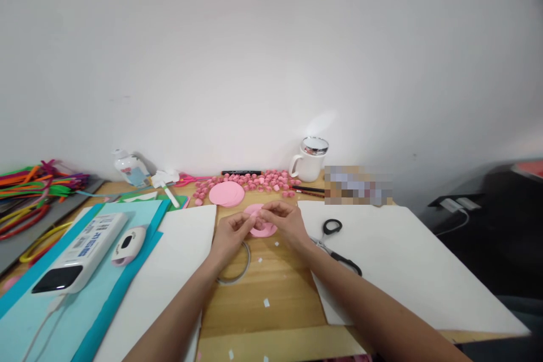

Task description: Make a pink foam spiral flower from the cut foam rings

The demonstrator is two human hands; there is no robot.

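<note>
Both hands, left (232, 233) and right (285, 219), pinch a small pink piece (257, 216), fingers clamped, above a pink disc (263, 229). Scissors (335, 243) lie within reach on the desk (271, 277).

I see a plain white wall (271, 51) filling the whole upper half of the frame, unmarked, with a soft bright patch just right of centre. Below it, across the lower middle, runs a light wooden desk (275, 288), its grain showing in the central strip. At the far right edge the desk ends and a dark, shadowed area (504, 226) drops away. Light looks even and diffuse, throwing only faint shadows onto the wall's base.
</note>
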